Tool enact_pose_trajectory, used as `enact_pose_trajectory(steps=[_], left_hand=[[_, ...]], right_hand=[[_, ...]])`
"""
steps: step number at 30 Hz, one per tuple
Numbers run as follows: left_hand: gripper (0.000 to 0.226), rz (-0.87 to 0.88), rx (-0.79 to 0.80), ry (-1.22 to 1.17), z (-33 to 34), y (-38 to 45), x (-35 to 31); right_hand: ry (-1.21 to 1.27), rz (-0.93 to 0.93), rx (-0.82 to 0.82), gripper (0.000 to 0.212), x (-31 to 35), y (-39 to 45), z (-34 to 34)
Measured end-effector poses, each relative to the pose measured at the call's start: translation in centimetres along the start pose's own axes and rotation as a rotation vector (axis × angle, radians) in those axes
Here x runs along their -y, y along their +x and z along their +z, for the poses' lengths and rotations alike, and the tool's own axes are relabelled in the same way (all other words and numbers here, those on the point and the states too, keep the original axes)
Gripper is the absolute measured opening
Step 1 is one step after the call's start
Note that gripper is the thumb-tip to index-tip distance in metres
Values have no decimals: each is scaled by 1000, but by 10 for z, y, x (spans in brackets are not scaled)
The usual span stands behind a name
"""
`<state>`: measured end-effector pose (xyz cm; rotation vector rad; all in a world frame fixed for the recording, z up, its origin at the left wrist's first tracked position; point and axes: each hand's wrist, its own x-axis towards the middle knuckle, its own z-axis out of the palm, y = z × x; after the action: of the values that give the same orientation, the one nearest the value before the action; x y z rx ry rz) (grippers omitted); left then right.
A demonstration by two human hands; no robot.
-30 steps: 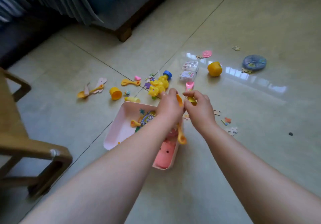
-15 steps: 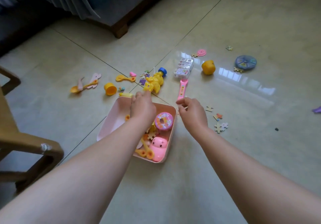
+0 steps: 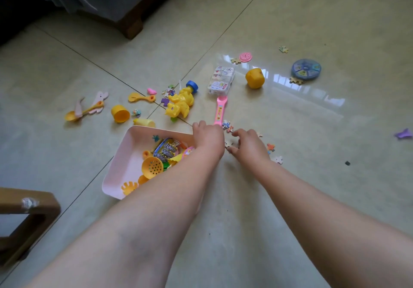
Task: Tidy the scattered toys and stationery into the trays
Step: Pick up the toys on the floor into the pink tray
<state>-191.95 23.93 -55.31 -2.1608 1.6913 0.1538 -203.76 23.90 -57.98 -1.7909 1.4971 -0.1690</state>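
A pink tray (image 3: 125, 169) sits on the tiled floor, holding a yellow strainer (image 3: 152, 167) and several other small toys. My left hand (image 3: 209, 138) hovers over the tray's far right corner with its fingers curled down, their undersides hidden. My right hand (image 3: 248, 146) is just right of it on the floor, thumb and fingers spread around a small puzzle piece (image 3: 228, 143). Another puzzle piece (image 3: 227, 125) lies just beyond the hands. A pink toy handle (image 3: 220, 111) and a yellow dinosaur (image 3: 180, 105) lie farther out.
Scattered farther out are a clear sticker box (image 3: 220, 79), two yellow cups (image 3: 254, 78) (image 3: 120, 113), a blue disc (image 3: 305, 68), a yellow spoon (image 3: 140, 97) and a purple toy (image 3: 403, 133). A wooden chair frame (image 3: 29, 207) stands near left, a sofa leg (image 3: 131, 26) at the back.
My left hand has moved right, from over the tray's middle to its far right corner. My right hand has dropped to the floor, around a puzzle piece.
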Motion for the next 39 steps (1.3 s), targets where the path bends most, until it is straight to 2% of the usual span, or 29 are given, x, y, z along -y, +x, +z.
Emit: enact_pose_trajectory(steps=[4,7,11,16,21,26,30,32,35,37,39], left_hand=[[29,-23,10,-46,0,5,-4],[30,-19,-1,-85,2,5,-3],[23,36,-65,-150,4,-1,-2],[12,115,-189,-310,-12,-14,2],[5,81,-201,-557,-32,-25,26],[18,-67,-64,-700,-48,-39,69],[16,-160,170,-807,-46,-50,97],[12,-211,331,-755,-47,-55,107],[5,-245,508,-391,-50,-60,113],[17,-221,391,-194,-46,-61,105],[25,-212,209,-262,-43,-51,91]], right_hand=[[-100,-10,-50,35,2,4,9],[-82,16,-57,29,3,5,9],[122,111,-60,18,5,5,6],[299,132,-110,21,19,-6,7],[459,125,-167,22,40,-17,0],[496,5,-88,23,67,-28,2],[373,-86,56,20,81,-36,14],[280,-133,122,25,86,-43,17],[134,-207,63,36,85,-50,21],[128,-214,-70,33,74,-53,19],[152,-123,-177,27,54,-53,11]])
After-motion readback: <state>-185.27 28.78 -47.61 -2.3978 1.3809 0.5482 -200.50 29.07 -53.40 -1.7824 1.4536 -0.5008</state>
